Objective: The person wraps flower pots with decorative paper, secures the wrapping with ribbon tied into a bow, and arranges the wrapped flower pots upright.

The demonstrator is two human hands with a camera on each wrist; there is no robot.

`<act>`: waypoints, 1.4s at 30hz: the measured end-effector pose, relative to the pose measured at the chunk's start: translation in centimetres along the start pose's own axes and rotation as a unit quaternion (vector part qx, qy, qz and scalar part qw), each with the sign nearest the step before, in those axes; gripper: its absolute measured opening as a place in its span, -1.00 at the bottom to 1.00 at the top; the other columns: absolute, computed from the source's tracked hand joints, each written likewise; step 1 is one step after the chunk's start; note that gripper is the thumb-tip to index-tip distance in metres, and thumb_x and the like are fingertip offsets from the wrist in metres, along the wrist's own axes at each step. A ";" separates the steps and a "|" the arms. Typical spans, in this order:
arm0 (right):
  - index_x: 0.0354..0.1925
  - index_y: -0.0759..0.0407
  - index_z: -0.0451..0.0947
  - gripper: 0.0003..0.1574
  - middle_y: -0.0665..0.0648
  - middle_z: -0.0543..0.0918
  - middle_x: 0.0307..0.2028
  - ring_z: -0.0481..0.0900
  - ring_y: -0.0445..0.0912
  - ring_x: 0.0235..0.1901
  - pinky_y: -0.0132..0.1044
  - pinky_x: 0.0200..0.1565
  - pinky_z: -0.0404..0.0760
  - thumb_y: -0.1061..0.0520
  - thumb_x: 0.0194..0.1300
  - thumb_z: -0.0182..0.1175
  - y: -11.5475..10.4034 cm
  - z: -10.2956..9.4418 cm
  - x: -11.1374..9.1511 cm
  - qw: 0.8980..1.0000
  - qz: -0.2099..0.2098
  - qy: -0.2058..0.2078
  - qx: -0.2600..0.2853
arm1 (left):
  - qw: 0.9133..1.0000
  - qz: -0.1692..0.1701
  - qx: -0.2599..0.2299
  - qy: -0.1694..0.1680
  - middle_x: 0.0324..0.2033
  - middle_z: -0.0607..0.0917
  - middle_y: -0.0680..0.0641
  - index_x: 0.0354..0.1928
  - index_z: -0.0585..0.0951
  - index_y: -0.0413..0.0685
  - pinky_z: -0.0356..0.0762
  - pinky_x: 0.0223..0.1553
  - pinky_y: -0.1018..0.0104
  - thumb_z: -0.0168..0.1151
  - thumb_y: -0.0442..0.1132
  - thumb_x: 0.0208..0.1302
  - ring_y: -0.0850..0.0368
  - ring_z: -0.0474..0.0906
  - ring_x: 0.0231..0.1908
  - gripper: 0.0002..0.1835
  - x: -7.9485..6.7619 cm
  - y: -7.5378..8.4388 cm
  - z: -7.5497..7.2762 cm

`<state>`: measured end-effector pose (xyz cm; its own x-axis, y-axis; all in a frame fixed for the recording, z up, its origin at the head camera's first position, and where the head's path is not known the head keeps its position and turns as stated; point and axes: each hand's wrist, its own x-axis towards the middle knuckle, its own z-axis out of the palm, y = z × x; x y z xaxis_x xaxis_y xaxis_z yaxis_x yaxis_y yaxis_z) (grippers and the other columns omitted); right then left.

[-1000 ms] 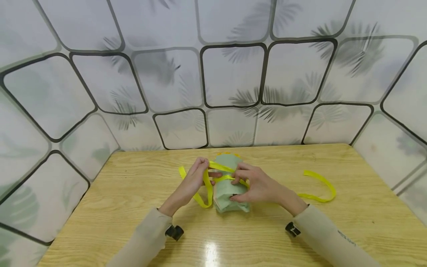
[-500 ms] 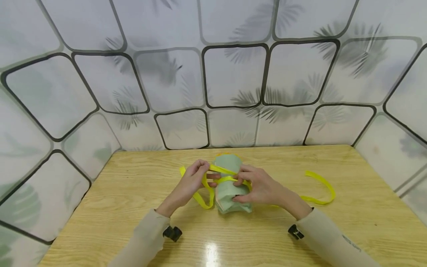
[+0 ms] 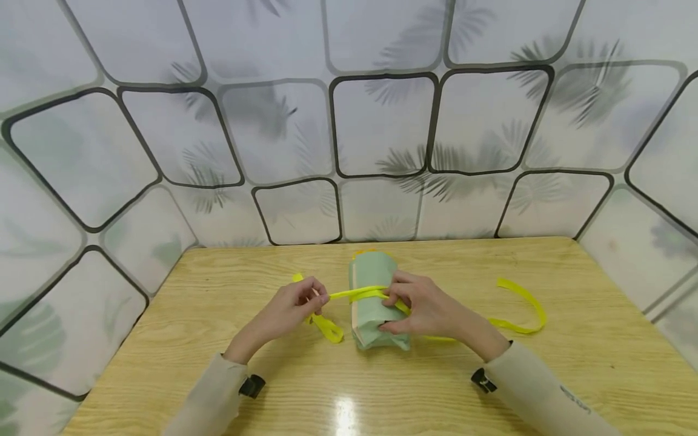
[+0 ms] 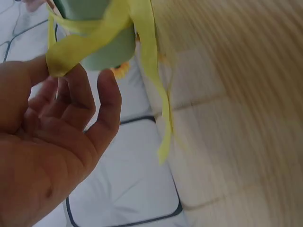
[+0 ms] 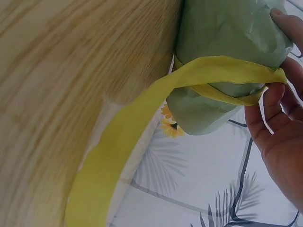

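A flower bouquet wrapped in pale green paper (image 3: 376, 269) lies on the table, its yellow flowers (image 5: 171, 127) peeking out at the far end. Yellow ribbon (image 5: 203, 66) circles its middle. To the left of it, my left hand (image 3: 286, 312) pinches one length of ribbon between thumb and fingertips, holding it taut from the bouquet. My right hand (image 3: 428, 306) grips the bouquet's right side, fingertips at the ribbon band and thumb lower on the paper. In the left wrist view, the left hand's other fingers (image 4: 109, 90) are loosely bent.
A ribbon loop (image 3: 329, 332) lies on the table below my left hand. Another ribbon tail (image 3: 537, 303) curves across the wooden table (image 3: 436, 393) beyond my right forearm. Behind the table's far edge hangs a patterned white cloth backdrop (image 3: 382, 127).
My left hand has moved left and down, away from the bouquet, drawing the ribbon straight. The loop that hung from it now lies on the table. The right hand keeps its place.
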<state>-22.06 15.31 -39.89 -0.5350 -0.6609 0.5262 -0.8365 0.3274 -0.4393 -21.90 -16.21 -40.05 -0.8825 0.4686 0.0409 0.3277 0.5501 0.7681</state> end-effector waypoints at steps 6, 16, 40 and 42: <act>-0.46 0.02 0.54 -0.57 -0.04 0.42 -0.44 0.28 -0.35 -0.52 -0.60 -0.50 0.33 0.09 -0.07 0.67 -0.1 0.2 0.0 1.000 0.005 0.001 -0.001 | 0.997 0.001 0.080 -0.006 -0.39 0.68 0.04 -0.18 0.68 0.12 0.49 -0.39 0.37 0.24 -0.04 0.49 0.23 0.50 -0.43 -0.86 -1.3 -1.5 -2.3; -0.46 0.01 0.50 -0.56 -0.03 0.39 -0.46 0.23 -0.42 -0.51 -0.58 -0.51 0.32 0.10 -0.04 0.66 0.0 0.4 0.1 1.000 -0.001 -0.001 0.008 | 0.974 0.062 0.202 0.083 -0.31 0.74 0.04 -0.23 0.74 -0.07 0.65 -0.19 0.17 0.36 -0.28 0.35 0.12 0.67 -0.25 -0.96 -2.5 -2.7 -5.3; -0.18 0.09 0.68 -0.67 0.00 0.70 -0.25 0.49 -0.33 -0.42 -0.36 -0.45 0.57 0.47 0.27 0.19 -0.1 -0.6 -0.2 0.999 0.006 -0.006 0.049 | 0.961 0.204 0.185 0.023 -0.16 0.71 -0.05 0.06 0.72 -0.13 0.57 -0.22 0.39 0.26 -0.25 0.45 0.14 0.61 -0.23 -0.77 3.2 6.5 3.0; -0.18 0.10 0.67 -0.64 -0.01 0.70 -0.26 0.49 -0.33 -0.40 -0.37 -0.44 0.58 0.51 0.25 0.20 0.0 -0.6 -0.3 0.999 0.001 0.004 0.039 | 0.961 0.211 0.177 0.031 -0.21 0.71 -0.05 0.01 0.73 -0.14 0.57 -0.25 0.43 0.28 -0.29 0.43 0.15 0.62 -0.26 -0.81 3.3 6.2 3.1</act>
<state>-21.93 15.90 -39.64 -0.5383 -0.6553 0.5300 -0.8237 0.2760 -0.4954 -21.74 -9.13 -37.11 -0.6601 0.6660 0.3475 0.7458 0.5257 0.4092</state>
